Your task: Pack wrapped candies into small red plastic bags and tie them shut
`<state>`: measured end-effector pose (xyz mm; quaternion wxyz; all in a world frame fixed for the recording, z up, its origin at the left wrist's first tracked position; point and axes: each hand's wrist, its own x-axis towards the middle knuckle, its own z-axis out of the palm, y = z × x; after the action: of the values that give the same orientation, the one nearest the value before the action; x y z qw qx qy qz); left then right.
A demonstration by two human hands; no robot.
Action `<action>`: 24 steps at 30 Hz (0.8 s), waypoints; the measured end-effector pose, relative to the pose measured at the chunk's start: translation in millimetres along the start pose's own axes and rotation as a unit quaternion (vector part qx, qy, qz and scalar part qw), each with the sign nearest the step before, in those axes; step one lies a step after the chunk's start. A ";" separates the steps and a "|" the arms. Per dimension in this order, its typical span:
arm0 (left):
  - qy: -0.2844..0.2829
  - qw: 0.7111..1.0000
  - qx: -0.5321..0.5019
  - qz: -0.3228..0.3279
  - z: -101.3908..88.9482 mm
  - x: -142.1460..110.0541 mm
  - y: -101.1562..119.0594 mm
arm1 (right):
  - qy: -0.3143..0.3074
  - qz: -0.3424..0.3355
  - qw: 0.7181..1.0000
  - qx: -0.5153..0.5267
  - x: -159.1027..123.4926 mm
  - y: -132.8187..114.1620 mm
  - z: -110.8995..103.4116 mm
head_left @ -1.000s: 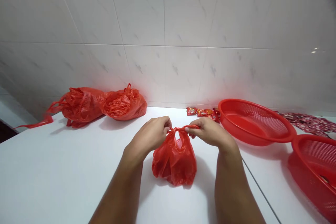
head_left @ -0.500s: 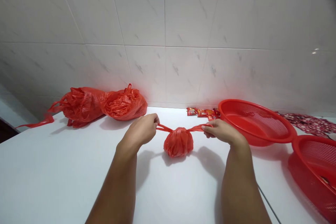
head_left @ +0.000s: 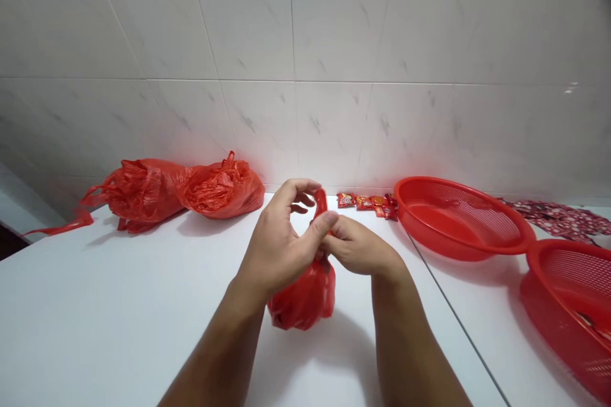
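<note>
Red plastic bunches at the right hand [head_left: 356,245], whose fingers are closed on the neck of the bag [head_left: 303,305], just below the frame's centre. The left hand [head_left: 279,238] curves in a wide C, thumb against the right fingers and fingertips at the top of the upright handle loop [head_left: 321,198]; whether it pinches the loop, I cannot tell. The close hold probably keeps the neck gathered while leaving the loop free to work. The bag's body hangs below, partly behind the left hand; whether it touches the tabletop [head_left: 119,305] is unclear.

Beyond, by the wall [head_left: 334,32], small packets [head_left: 363,203] lie right of centre, against the round basket [head_left: 429,238]. A second basket [head_left: 548,315] fills the lower right, perhaps kept within reach. Two bundles [head_left: 153,191] touch at middle left, seemingly set back to leave working room.
</note>
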<state>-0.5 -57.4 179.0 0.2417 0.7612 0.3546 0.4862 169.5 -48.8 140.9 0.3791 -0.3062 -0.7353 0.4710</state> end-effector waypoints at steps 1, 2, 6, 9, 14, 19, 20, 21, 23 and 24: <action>-0.020 1.000 0.003 -0.008 -1.9 -0.6 1.3 | 0.023 -0.026 0.999 0.006 -1.6 -1.6 -1.5; -0.053 0.998 0.000 -0.022 -3.0 -1.4 2.9 | 0.044 -0.052 0.998 0.014 -3.8 -3.8 -3.0; -0.224 0.968 -0.040 -0.107 2.2 -5.2 7.5 | 0.071 -0.109 0.991 0.030 -12.8 -15.4 -4.4; -0.226 0.966 -0.034 -0.118 11.3 -6.8 6.0 | 0.071 -0.121 0.990 0.025 -16.8 -22.2 -2.7; -0.181 0.978 -0.005 -0.105 21.0 -8.8 7.9 | 0.082 -0.137 0.987 0.014 -20.4 -25.3 -4.2; -0.151 0.981 0.033 -0.116 27.0 -24.5 10.5 | 0.037 -0.140 0.989 0.042 -23.9 -31.9 0.1; -0.144 0.982 0.038 -0.112 24.4 -31.8 7.3 | 0.002 -0.130 0.990 0.052 -24.9 -34.3 2.7; -0.143 0.983 0.039 -0.106 18.8 -41.2 2.5 | -0.037 -0.120 0.991 0.055 -26.0 -36.7 5.5; -0.141 0.985 0.034 -0.093 -3.2 -66.7 -9.7 | -0.091 -0.108 0.989 0.039 -28.9 -40.9 10.6; -0.133 0.986 0.036 -0.096 -19.1 -82.6 -15.6 | -0.091 -0.108 0.990 0.023 -30.9 -42.3 12.1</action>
<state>-45.5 -111.1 128.7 0.3049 0.7898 0.4080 0.3417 171.6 -94.8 168.4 0.3664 -0.1720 -0.7844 0.4699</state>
